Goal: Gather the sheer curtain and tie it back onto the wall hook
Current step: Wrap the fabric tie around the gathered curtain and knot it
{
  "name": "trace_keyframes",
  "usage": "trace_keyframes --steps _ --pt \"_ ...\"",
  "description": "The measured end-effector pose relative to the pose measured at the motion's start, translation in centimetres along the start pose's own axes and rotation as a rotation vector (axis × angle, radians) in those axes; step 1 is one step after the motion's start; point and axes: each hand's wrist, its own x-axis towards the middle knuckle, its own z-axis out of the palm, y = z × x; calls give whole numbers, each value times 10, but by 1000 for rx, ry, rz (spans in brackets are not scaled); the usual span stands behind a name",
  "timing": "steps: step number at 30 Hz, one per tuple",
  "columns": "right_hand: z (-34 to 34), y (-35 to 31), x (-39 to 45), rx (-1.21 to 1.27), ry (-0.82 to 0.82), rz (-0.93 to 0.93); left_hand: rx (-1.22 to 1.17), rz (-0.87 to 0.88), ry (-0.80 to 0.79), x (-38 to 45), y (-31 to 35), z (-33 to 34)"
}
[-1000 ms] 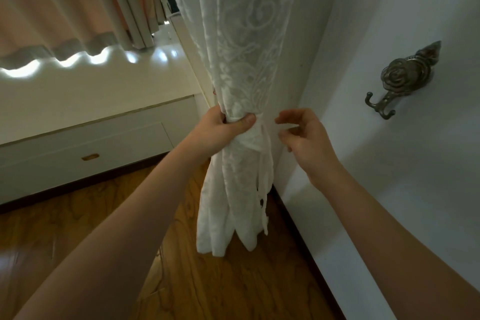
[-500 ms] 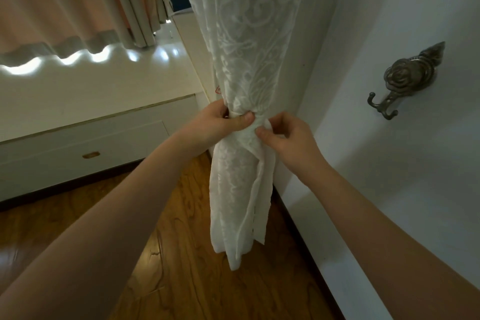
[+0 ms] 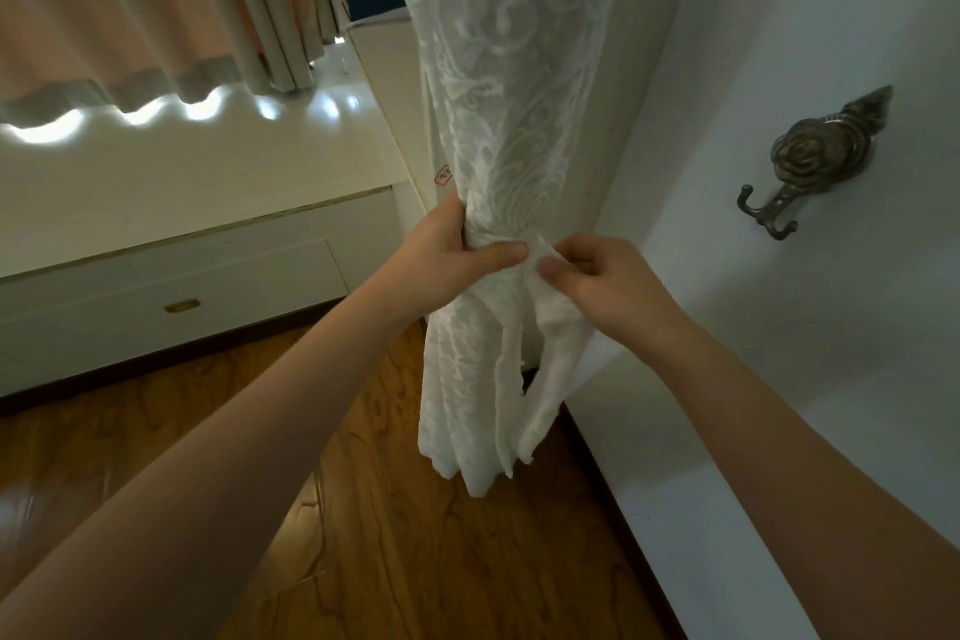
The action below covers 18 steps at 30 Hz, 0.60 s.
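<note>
A white sheer curtain [image 3: 511, 83] with a swirl lace pattern hangs by the wall corner, bunched at mid-height. My left hand [image 3: 449, 257] is wrapped around the bunched part, thumb across its front. My right hand [image 3: 597, 283] pinches a white fabric band [image 3: 558, 322] at the same spot; its loose end hangs below my fingers. The curtain's lower end [image 3: 478, 431] dangles above the floor. A bronze rose-shaped wall hook [image 3: 810, 161] is fixed to the white wall on the right, well apart from both hands, with nothing on it.
A white low cabinet [image 3: 171, 276] with a drawer runs along the left, under a pink curtain [image 3: 119, 0]. Wooden floor [image 3: 395, 535] lies below. The white wall [image 3: 779, 379] with a dark skirting edge closes the right side.
My right hand came in from the right, reached the bunched curtain beside my left thumb and pinched the band. The left hand kept its grip throughout.
</note>
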Motion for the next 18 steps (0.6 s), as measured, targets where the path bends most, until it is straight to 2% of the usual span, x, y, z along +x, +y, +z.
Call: trace_keyframes --steps 4,8,13,18 --pt "-3 3 0 -175 78 -123 211 101 19 -1 3 4" --pt "1 0 0 -247 116 -272 199 124 145 -3 -1 4" --pt "-6 -7 -5 -229 -29 -356 87 98 202 -13 -10 1" --pt "3 -11 -10 58 -205 -187 3 74 145 -14 -7 1"
